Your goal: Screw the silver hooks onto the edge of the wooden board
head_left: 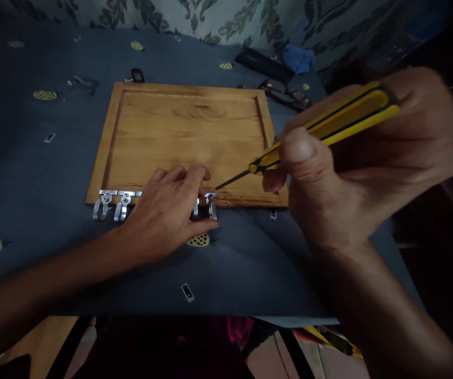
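Note:
A framed wooden board (187, 126) lies on the cloth-covered table. Along its near edge runs a metal hook rail (126, 198) with several silver hooks. My left hand (167, 210) covers the middle of the rail, fingers curled over it onto the board and thumb below the right-hand hooks. In my right hand (341, 168) is a yellow and black screwdriver (348, 116), tilted down to the left. The screwdriver's tip appears just above the rail's right end; whether it touches anything I cannot tell.
The blue tablecloth (25, 173) has a pineapple print. Behind the board are eyeglasses (285, 95), a dark case (264, 64), a blue cloth (298, 58) and a small dark square-shaped piece (137, 75). A patterned curtain (195, 21) hangs at the back.

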### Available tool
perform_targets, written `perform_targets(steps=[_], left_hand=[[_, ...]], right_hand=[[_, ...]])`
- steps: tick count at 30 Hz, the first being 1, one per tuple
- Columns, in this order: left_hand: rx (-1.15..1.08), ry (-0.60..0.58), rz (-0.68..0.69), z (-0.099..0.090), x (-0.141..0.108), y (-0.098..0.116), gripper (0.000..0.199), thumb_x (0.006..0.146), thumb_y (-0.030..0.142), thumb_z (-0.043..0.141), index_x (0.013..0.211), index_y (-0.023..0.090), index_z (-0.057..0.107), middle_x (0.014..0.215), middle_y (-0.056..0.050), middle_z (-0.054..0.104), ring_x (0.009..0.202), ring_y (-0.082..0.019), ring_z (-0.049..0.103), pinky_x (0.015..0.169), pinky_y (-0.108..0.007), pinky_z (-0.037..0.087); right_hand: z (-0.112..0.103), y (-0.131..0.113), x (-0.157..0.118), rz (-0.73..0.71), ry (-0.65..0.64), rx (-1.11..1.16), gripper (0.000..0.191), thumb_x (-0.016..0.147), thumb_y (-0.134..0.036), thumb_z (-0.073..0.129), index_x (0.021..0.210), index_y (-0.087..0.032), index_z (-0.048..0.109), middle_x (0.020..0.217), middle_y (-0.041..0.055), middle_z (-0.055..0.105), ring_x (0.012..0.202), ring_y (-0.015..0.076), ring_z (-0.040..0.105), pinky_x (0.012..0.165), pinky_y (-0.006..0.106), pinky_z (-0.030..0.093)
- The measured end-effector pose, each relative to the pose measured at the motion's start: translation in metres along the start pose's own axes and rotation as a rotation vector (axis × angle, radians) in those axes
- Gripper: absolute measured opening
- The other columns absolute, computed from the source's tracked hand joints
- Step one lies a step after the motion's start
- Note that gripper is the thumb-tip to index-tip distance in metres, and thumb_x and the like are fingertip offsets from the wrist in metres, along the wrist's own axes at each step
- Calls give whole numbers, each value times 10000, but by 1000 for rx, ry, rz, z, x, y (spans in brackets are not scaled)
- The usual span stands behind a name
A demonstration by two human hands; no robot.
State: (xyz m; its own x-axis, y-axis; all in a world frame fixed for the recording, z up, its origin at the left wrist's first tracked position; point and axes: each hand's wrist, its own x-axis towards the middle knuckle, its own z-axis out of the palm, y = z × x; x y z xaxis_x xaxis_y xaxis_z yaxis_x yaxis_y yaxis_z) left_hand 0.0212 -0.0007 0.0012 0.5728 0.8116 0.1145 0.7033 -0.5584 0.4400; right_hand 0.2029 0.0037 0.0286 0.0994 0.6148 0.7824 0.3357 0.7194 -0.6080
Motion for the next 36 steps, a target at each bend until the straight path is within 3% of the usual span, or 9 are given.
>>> perform_targets(steps=[4, 16, 19, 24, 29, 36], left_hand=[[-9, 14, 10, 1, 0, -1, 559, 744, 400, 816, 1121, 183, 465, 1030, -47, 691, 1020, -290, 620, 864, -422, 418], [22, 28, 36, 1, 0, -1, 559, 753, 408, 811, 1128, 163, 476, 1027, -58, 673, 1017, -295, 618, 846, -421, 419], [10, 24, 30, 1, 0, -1, 570, 745, 398, 820, 1134, 162, 476, 1014, -51, 687, 1012, -292, 622, 848, -422, 416], [-22, 23, 15, 0, 0, -1, 567, 733, 366, 833, 1125, 173, 472, 1018, -37, 699, 1019, -279, 622, 852, -416, 414], [-8, 14, 23, 0, 0, -1, 552, 750, 369, 816, 1134, 174, 470, 1046, -58, 686, 1028, -283, 621, 856, -430, 429], [17, 42, 53, 3, -1, -2, 540, 752, 363, 811, 1128, 170, 474, 1169, -111, 663, 1079, -307, 616, 858, -444, 444]], right_hand=[[-1, -6, -2, 144, -105, -120, 335, 798, -488, 760, 731, -238, 548, 702, -11, 592, 509, 117, 497, 435, 261, 368], [2, -4, -4, 148, -150, -55, 360, 778, -510, 762, 726, -234, 537, 669, -16, 567, 503, 118, 502, 431, 259, 410], [-1, -4, -2, 155, -188, -25, 324, 764, -450, 792, 749, -230, 554, 686, -9, 583, 516, 131, 517, 440, 276, 429], [-10, -5, 5, 206, -322, 7, 179, 767, -286, 816, 883, -231, 691, 925, 18, 699, 571, 117, 599, 506, 287, 503], [-15, -7, 11, 201, -482, 47, 70, 817, -204, 765, 841, -257, 727, 833, 3, 697, 778, 160, 666, 563, 277, 540], [-8, -2, 7, 141, -364, -38, 235, 737, -356, 838, 679, -244, 640, 665, -3, 606, 579, 140, 549, 429, 284, 453]])
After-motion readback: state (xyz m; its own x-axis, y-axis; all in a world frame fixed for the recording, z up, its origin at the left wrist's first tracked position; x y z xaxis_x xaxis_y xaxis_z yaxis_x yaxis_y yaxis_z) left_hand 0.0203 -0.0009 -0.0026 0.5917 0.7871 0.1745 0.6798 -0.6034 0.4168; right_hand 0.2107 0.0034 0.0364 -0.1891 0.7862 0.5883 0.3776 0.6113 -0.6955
